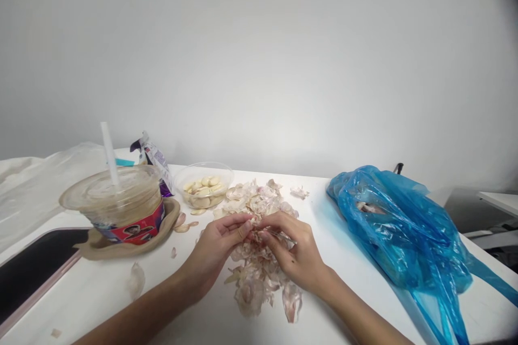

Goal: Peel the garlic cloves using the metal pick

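Over a heap of papery garlic skins [253,296], my left hand [220,242] and my right hand [297,245] meet fingertip to fingertip. Both are closed in a pinch on a small pale pink piece of garlic [254,221]. The fingers cover most of it, so I cannot tell whether it is a clove or part of a bulb. Behind my left hand stands a clear plastic bowl [229,177] with peeled garlic cloves [206,186] inside. A few unpeeled cloves [182,225] lie on the table in front of the bowl.
On the left a lidded drink cup [135,218] with a straw sits in a brown cardboard holder [172,215]. Near it are a dark tablet-like device [40,259], a purple-white wrapper [156,159] and clear plastic sheeting [48,183]. A blue plastic bag [396,226] lies right on the white table [335,315].
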`<state>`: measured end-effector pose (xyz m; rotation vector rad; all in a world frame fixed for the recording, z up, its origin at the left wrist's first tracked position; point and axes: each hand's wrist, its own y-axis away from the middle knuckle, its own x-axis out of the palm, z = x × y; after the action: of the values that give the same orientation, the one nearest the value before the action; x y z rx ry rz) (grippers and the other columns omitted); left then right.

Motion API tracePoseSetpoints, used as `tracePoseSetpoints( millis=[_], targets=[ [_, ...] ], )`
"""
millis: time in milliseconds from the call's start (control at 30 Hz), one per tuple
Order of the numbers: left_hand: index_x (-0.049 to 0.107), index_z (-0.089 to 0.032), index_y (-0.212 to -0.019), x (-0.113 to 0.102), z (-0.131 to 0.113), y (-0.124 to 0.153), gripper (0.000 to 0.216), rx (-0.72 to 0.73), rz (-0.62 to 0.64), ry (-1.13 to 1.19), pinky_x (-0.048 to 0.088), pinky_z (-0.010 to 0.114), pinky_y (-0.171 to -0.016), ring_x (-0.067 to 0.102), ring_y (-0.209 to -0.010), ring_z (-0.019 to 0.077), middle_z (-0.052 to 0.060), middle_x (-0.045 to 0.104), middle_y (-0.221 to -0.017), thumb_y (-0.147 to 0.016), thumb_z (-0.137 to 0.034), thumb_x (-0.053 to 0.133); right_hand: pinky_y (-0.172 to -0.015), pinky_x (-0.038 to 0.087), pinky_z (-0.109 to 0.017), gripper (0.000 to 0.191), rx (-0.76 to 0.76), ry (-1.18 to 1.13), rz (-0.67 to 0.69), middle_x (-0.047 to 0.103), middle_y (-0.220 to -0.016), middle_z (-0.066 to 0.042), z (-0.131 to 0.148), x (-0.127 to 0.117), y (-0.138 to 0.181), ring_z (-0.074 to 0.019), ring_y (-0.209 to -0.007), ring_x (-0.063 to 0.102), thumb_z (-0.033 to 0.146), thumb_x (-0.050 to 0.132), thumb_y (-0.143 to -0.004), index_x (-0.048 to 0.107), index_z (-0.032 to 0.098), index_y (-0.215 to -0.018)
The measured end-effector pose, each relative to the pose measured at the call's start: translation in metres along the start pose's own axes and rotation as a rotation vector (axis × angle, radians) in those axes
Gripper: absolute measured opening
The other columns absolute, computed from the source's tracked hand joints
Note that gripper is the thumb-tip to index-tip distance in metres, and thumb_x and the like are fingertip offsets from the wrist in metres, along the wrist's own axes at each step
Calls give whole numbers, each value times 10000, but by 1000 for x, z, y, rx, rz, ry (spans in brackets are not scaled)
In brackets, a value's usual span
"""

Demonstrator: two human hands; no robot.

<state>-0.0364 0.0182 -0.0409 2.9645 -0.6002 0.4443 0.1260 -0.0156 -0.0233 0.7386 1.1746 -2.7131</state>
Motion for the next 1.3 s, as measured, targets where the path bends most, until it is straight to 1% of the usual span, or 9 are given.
tracePoseSetpoints(
  millis=[100, 400, 800, 933, 1100, 1300],
  targets=[
    [663, -169, -846, 1, -1, 0, 140, 0, 7, -3, 415, 357, -840, 554, -811, 181, 48, 646, -815, -770, -272, 606, -660, 461, -241, 123, 1, 0, 2, 635, -835, -39, 0, 0, 0, -127, -734, 581, 163, 513, -851, 584, 164, -951],
    [670, -163, -858, 1, -1, 0, 160, -7, 0, -6, 417, 345, -837, 560, -909, 224, 51, 644, -804, -759, -277, 616, -660, 471, -254, 137, 5, 10, -2, 640, -827, -38, -2, 0, 0, -140, -740, 594, 174, 494, -855, 584, 181, -958],
    [673, -174, -838, 1, -2, 0, 147, -14, -20, 0, 426, 319, -805, 569, -877, 208, 45, 663, -800, -746, -279, 629, -656, 465, -252, 137, 17, 18, 9, 635, -823, -35, -2, 1, 1, -135, -733, 590, 160, 495, -852, 583, 176, -955],
    [681, -181, -822, 2, -2, 1, 140, -11, -13, 3, 431, 324, -798, 575, -871, 215, 48, 670, -793, -741, -283, 630, -660, 471, -262, 131, 11, 17, 17, 638, -828, -41, -1, 1, 1, -143, -737, 592, 181, 486, -860, 580, 181, -951],
    [687, -184, -811, 3, -3, 2, 138, -5, 0, 0, 438, 335, -794, 581, -794, 198, 54, 675, -780, -753, -285, 614, -641, 470, -265, 132, 12, 39, 30, 636, -811, -47, -1, 0, 0, -145, -699, 582, 204, 486, -865, 579, 178, -955],
    [681, -181, -822, 3, -2, 2, 138, 1, 10, -2, 435, 343, -807, 584, -804, 197, 62, 681, -813, -761, -280, 607, -635, 462, -263, 129, 13, 58, 41, 630, -787, -44, -1, 0, 0, -143, -683, 571, 207, 490, -863, 580, 174, -949]
  ],
)
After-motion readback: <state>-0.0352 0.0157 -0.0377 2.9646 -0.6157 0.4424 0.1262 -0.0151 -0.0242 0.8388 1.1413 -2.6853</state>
